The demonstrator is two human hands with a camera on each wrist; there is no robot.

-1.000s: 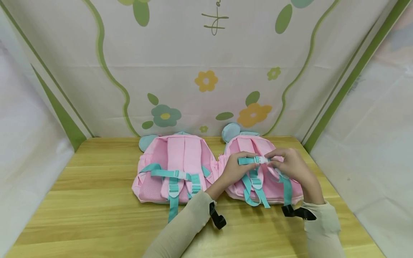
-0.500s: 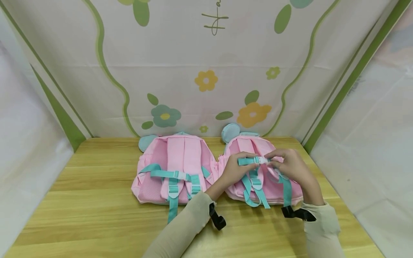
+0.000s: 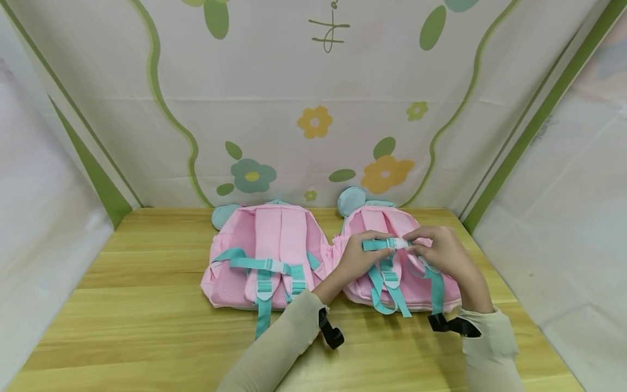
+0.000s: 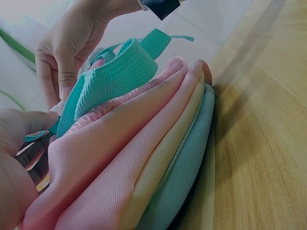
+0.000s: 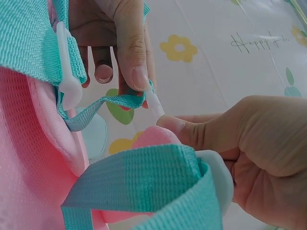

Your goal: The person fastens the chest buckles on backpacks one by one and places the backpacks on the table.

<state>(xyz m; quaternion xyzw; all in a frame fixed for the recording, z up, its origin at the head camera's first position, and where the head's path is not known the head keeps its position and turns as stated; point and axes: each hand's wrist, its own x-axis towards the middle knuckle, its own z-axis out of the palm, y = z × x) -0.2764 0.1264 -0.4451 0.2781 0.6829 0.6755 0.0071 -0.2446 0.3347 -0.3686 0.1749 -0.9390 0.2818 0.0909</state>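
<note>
Between my two hands is a white side-release buckle (image 3: 399, 243) on the teal chest strap (image 3: 374, 245) of a small pink backpack (image 3: 411, 299). My left hand (image 3: 355, 258) pinches the left end of the buckle between thumb and fingers. On the other end, the thumb and fingers of my right hand (image 3: 441, 250) pinch it too. The right wrist view has the white buckle (image 5: 154, 106) bridging both thumbs, its two halves together. In the left wrist view, the teal webbing (image 4: 115, 72) partly hides the buckle. The backpack lies with its shoulder straps facing up.
A matching pink backpack (image 3: 240, 234) lies to the left, its white chest buckle (image 3: 276, 266) fastened across the straps. Both bags rest on a wooden table (image 3: 147, 326). A printed flower cloth (image 3: 274, 125) stands behind, with pale cloth at both sides.
Both hands hold the same pinch on the buckle throughout. Only a slight shift of the whole head view shows.
</note>
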